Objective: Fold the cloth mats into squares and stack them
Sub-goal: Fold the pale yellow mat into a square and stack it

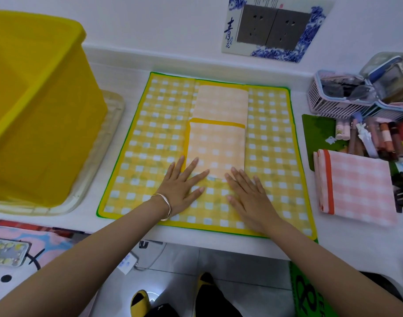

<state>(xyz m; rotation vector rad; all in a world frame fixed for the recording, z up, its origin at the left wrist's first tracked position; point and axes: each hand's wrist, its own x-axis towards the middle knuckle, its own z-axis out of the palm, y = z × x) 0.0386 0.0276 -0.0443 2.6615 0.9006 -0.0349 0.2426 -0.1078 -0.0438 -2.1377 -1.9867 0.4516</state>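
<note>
Pressing flat, fingers straight, holding nothing, left hand [182, 186] and right hand [248, 193] meet the near edge of the folded mat [215, 147], lying centrally (pink folded mat [358, 186] lies right); even pressure should sharpen creases.

The yellow bin [36, 110] ran off the left edge, as did the phone [6, 251]. The basket [333, 106] was blurred, its contents too unclear to tell. The left hand [182, 186] and right hand [248, 195] covered the folded mat's [216, 145] near corners.
</note>
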